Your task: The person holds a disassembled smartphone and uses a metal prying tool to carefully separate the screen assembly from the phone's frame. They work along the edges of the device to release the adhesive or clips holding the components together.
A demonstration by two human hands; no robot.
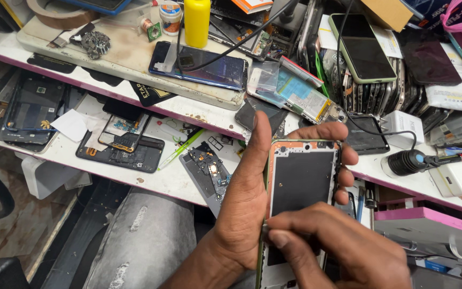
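Observation:
My left hand (pixel 247 198) grips an opened phone frame (pixel 301 179) from its left side, thumb up along the edge and fingers wrapped around the top and right. The frame shows a white inner chassis with a dark rectangular area and an orange strip at the top. My right hand (pixel 338 246) is below it, fingers pinched on a small thin tool (pixel 264 231) pressed at the frame's lower left edge; the tool's tip is hidden.
The white workbench edge (pixel 151 179) carries several dismantled phone backs and boards (pixel 118 144). A dark blue phone (pixel 201 67) lies on a worn mat, with a yellow bottle (pixel 197 21) behind it. Stacked phones (pixel 370 80) and a black handheld tool (pixel 410 161) sit on the right.

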